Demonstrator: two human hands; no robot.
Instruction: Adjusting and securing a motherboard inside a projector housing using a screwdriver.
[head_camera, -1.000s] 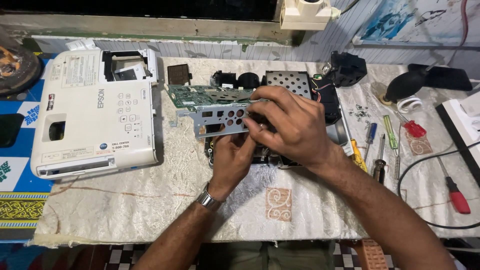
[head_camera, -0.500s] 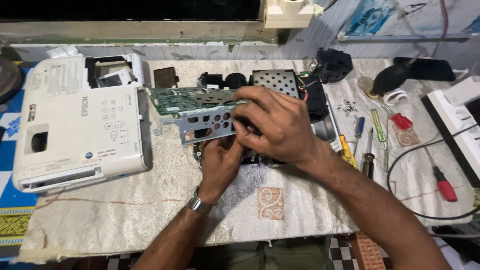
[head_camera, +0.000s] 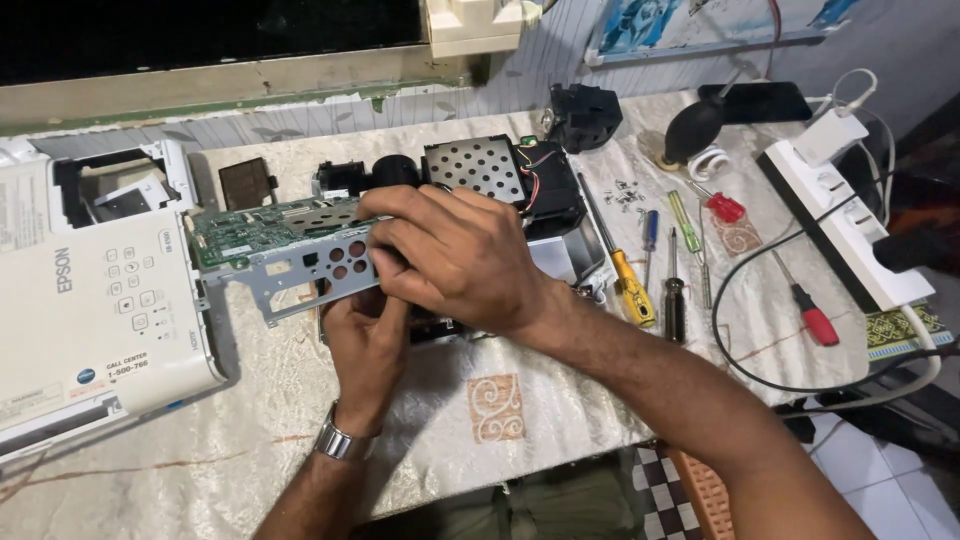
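A green circuit board on a grey metal bracket with round port holes (head_camera: 275, 258) is held tilted above the opened projector chassis (head_camera: 540, 190). My right hand (head_camera: 455, 258) grips the bracket's right end from above. My left hand (head_camera: 368, 340), with a metal watch at the wrist, holds it from below. The chassis shows a perforated metal plate and a black fan with coloured wires. Part of the chassis is hidden under my hands.
The white projector top cover (head_camera: 95, 320) lies at the left. Several screwdrivers (head_camera: 640, 285) and loose screws (head_camera: 628, 195) lie right of the chassis. A white power strip (head_camera: 850, 215) with black cables, a black air blower (head_camera: 700, 120) and a black lens part (head_camera: 585, 115) sit at the right and back.
The view has shifted, so everything sits further left in the picture. Both hands keep their hold on the board and bracket, which stays over the chassis.
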